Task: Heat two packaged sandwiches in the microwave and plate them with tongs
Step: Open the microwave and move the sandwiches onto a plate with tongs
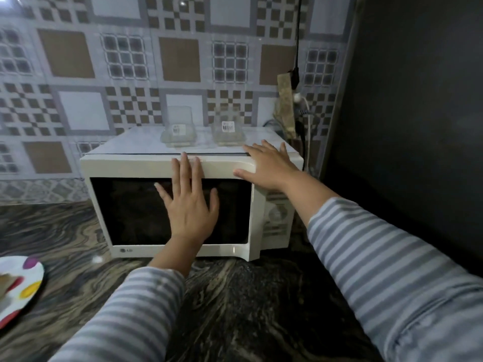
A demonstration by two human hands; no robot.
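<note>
My left hand (192, 207) lies flat on the microwave (167, 165) door, fingers wide; right hand (269, 165) flat on top, fingers wide.

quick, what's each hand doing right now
Left hand: open, flat against the white microwave's dark glass door, holding nothing.
Right hand: open, resting on the microwave's top front corner, holding nothing.

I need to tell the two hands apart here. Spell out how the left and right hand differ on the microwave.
The left hand lies flat on the dark door window, fingertips reaching the white top frame; the right hand rests higher, over the top right corner of the microwave. The left hand points straight up; the right hand angles leftward. Both are open with fingers spread, and both sleeves are striped.
</note>
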